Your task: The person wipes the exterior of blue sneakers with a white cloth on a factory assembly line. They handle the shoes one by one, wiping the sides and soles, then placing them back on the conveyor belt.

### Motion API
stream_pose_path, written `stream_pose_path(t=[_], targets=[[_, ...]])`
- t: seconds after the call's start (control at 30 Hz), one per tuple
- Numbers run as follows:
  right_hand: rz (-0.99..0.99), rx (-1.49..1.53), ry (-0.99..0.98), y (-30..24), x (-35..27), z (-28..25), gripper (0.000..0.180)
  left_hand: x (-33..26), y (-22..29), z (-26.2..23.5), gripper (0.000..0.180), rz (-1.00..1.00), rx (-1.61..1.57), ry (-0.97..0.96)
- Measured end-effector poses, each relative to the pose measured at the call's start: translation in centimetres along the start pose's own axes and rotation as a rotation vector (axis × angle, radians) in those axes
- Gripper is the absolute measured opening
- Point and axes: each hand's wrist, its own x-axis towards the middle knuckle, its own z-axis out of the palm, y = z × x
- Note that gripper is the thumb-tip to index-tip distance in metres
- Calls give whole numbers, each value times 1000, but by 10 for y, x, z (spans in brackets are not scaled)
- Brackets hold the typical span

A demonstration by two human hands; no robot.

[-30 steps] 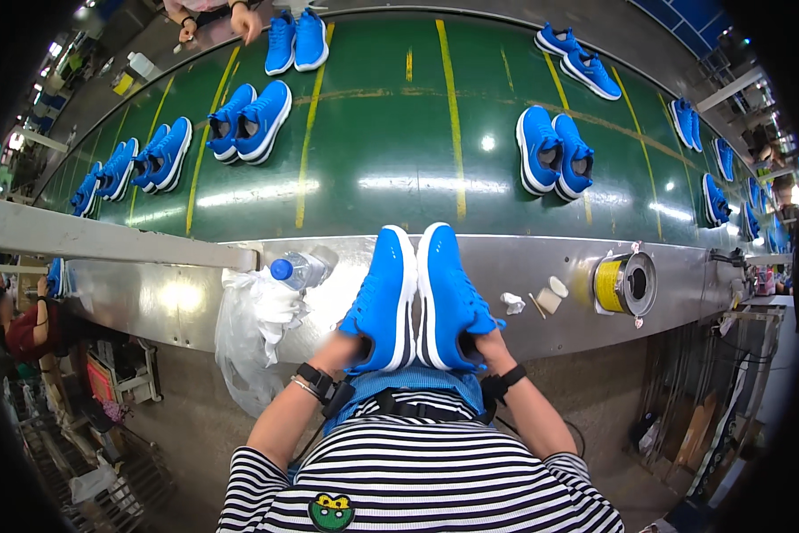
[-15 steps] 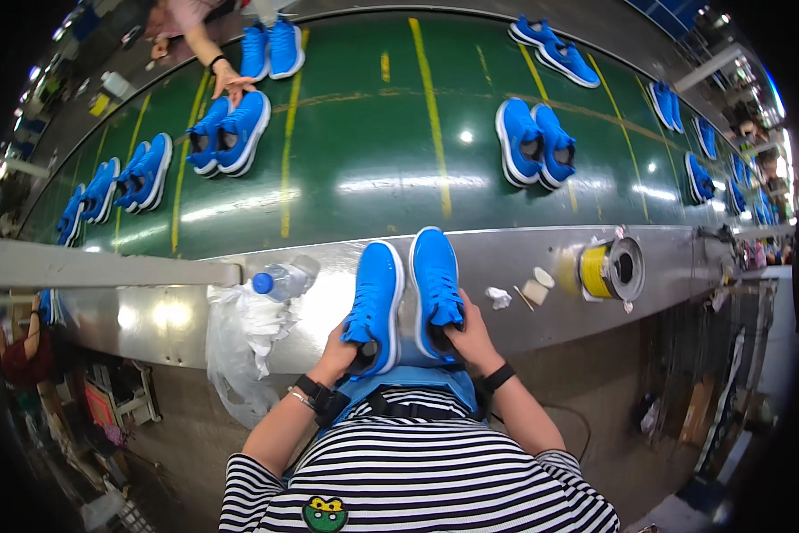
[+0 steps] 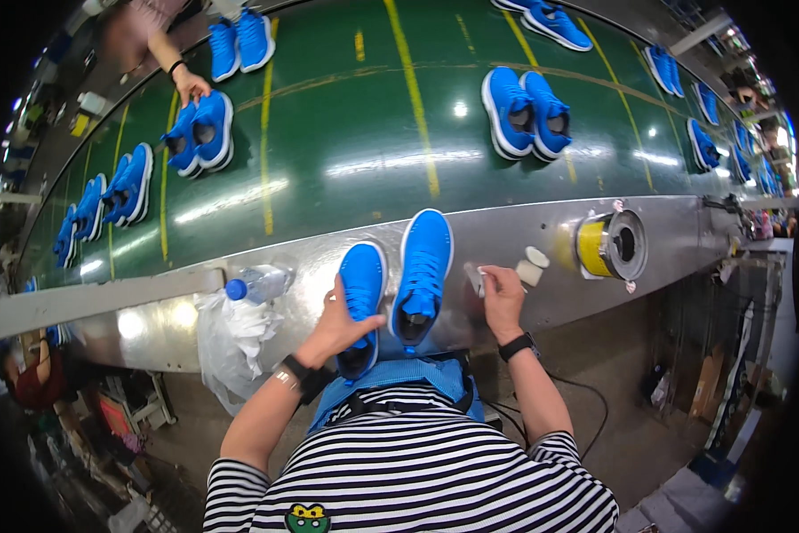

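Note:
Two blue sneakers with white soles lie on the metal ledge in front of me, toes pointing away. My left hand is closed over the left sneaker, fingers on its outer side and thumb across its opening. The right sneaker rests a little farther forward, untouched. To its right, my right hand is held over the ledge with its fingers pinched together. A small white scrap, perhaps crumpled tissue, shows at the fingertips. Close beside those fingers lie a pale sponge-like block and a whitish oval piece.
Beyond the ledge runs a green conveyor belt carrying several pairs of blue sneakers. Another person's hand touches one pair. A yellow-banded can stands right; a clear bottle and white plastic bag lie left.
My right hand has let go of the right sneaker and moved right to the small white scrap. My left hand has shifted up over the left sneaker. The belt's shoes sit slightly differently in view.

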Motion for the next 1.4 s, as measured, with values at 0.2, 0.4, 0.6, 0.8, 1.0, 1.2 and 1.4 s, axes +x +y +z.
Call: stream_pose_path(t=[0.2, 0.4, 0.6, 0.8, 1.0, 1.2, 1.4], targets=[[335, 794, -217, -110, 17, 4, 10, -6, -30, -29, 94, -55, -805, -232], [136, 453, -702, -153, 31, 76, 10, -30, -62, -21, 88, -46, -989, -204], [-115, 115, -855, -157, 34, 129, 9, -34, -68, -18, 87, 39, -988, -129], [-165, -126, -973, -166, 40, 145, 9, -35, -75, -8, 88, 112, -1079, -90], [-101, -227, -999, -171, 51, 162, 6, -31, -81, -4, 91, 91, -967, -98], [11, -241, -1015, -168, 58, 169, 7, -29, -77, -8, 91, 88, -892, -77], [41, -223, -1016, -161, 62, 175, 9, -27, -73, -10, 91, 63, -888, -79]])
